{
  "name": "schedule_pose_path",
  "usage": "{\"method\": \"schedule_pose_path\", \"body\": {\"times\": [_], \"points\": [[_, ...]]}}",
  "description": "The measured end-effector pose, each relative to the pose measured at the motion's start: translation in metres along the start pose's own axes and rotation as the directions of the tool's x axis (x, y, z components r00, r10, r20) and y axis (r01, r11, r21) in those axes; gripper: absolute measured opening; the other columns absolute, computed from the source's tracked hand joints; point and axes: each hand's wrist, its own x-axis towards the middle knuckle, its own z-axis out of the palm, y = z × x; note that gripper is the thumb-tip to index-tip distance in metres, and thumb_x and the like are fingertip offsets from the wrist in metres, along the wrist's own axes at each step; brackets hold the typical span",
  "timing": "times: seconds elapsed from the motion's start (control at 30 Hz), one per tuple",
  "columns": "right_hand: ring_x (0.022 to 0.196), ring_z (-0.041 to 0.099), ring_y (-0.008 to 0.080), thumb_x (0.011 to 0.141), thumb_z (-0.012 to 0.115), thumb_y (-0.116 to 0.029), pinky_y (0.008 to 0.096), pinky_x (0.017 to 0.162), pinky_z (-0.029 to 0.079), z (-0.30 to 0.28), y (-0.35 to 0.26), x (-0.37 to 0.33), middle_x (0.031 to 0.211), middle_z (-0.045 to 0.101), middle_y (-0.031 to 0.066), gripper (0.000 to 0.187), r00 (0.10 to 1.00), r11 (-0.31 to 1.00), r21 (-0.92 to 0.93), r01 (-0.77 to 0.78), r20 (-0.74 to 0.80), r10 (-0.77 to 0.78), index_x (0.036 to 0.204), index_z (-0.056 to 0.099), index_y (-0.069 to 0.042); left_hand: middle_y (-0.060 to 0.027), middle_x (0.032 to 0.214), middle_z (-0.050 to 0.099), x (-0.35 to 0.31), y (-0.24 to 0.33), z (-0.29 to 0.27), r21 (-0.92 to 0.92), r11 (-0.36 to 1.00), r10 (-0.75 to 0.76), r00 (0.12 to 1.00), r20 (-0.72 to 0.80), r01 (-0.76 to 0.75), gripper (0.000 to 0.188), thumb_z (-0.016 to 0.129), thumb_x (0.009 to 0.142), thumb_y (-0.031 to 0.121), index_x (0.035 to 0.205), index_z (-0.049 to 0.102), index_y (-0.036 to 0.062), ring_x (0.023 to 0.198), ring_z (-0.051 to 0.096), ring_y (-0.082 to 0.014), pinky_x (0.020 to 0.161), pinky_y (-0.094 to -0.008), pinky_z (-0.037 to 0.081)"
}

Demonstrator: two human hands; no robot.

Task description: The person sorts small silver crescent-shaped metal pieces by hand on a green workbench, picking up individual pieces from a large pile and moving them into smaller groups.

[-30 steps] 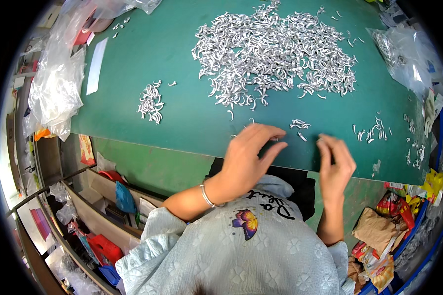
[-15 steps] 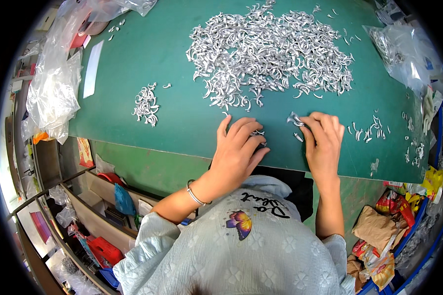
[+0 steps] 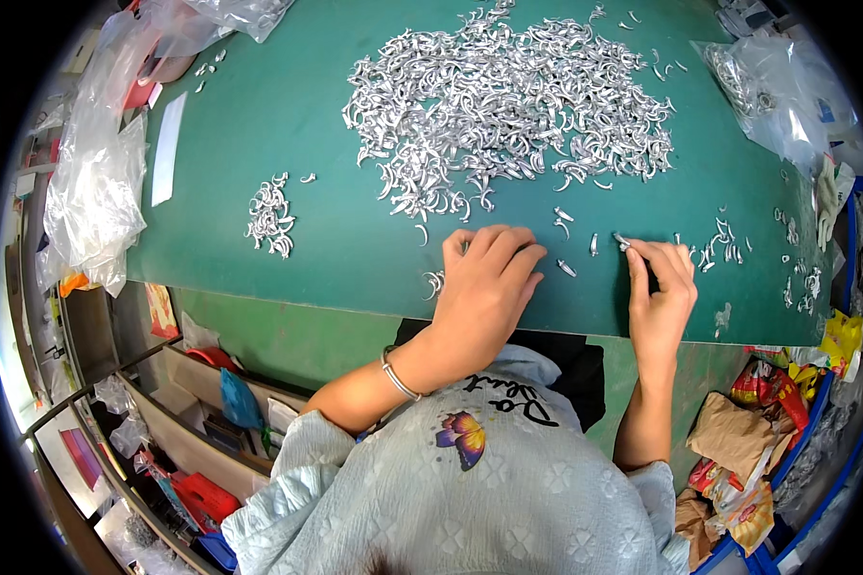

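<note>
Between the thumb and index finger of my right hand (image 3: 664, 287) is a small curved silver metal piece (image 3: 621, 241), held just above the green tabletop. Left of it lie several loose pieces of the same kind, one of them a stubby piece (image 3: 567, 268). My left hand (image 3: 487, 292) rests low over the table with its fingers curled downward; the fingertips and whatever they hold are hidden. Close by its left side lie a few more curved pieces (image 3: 434, 284). Beyond both hands spreads a large heap of silver pieces (image 3: 508, 101).
A smaller pile (image 3: 270, 218) sits to the left, and scattered pieces (image 3: 722, 241) lie to the right. Clear plastic bags (image 3: 96, 201) hang over the left edge; another bag (image 3: 772, 96) with pieces is at the far right. A white strip (image 3: 169, 149) lies on the green table (image 3: 307, 105).
My right hand has moved right, away from the left hand, with a piece in its fingertips. Several pieces now lie loose between the hands. My left hand has shifted slightly right, uncovering pieces beside it.
</note>
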Motion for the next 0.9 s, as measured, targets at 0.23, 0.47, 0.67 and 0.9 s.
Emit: {"method": "schedule_pose_path", "body": {"times": [0.23,0.47,0.67,0.9], "points": [[0.080,0.056,0.0235,0.082,0.073,-0.004,0.0343,0.076,0.039,-0.005,0.001,-0.002,0.082,0.065,0.0063,0.004,0.999,1.000,0.001,0.000,0.044,0.000,0.084,0.070,-0.003,-0.0046,0.110,0.061,0.004,0.006,0.005,0.023,1.000,0.005,0.999,0.040,-0.006,0.034,0.074,0.078,0.004,0.111,0.064,0.0065,0.101,0.057,-0.0237,0.087,-0.0415,0.036],[0.084,0.056,0.0247,0.081,0.075,-0.006,0.0361,0.079,0.040,-0.008,0.006,-0.005,0.088,0.063,0.0064,0.011,1.000,0.989,-0.145,0.013,-0.002,-0.014,0.090,0.069,-0.003,-0.0042,0.103,0.059,0.006,0.008,0.014,0.019,1.000,0.014,0.999,0.044,-0.015,0.032,0.074,0.078,0.005,0.109,0.067,0.0079,0.097,0.056,-0.0225,0.086,-0.0422,0.035],[0.090,0.055,0.0279,0.082,0.072,-0.006,0.0372,0.080,0.040,0.007,-0.008,0.007,0.097,0.063,0.0077,0.018,0.995,0.992,-0.120,0.040,-0.087,-0.051,0.099,0.066,-0.003,-0.0037,0.098,0.057,0.007,0.005,0.021,0.008,1.000,0.023,0.999,0.034,-0.024,0.021,0.075,0.078,0.005,0.098,0.068,0.0075,0.092,0.055,-0.0218,0.085,-0.0416,0.035],[0.086,0.055,0.0277,0.082,0.071,-0.003,0.0376,0.077,0.039,0.019,0.004,0.008,0.095,0.063,0.0095,0.012,0.993,0.974,-0.196,0.115,-0.005,-0.119,0.093,0.066,-0.003,-0.0027,0.094,0.058,0.003,0.004,0.014,0.010,1.000,-0.012,1.000,0.021,0.012,0.017,0.075,0.078,0.005,0.093,0.067,0.0075,0.089,0.055,-0.0218,0.085,-0.0406,0.034]]}}
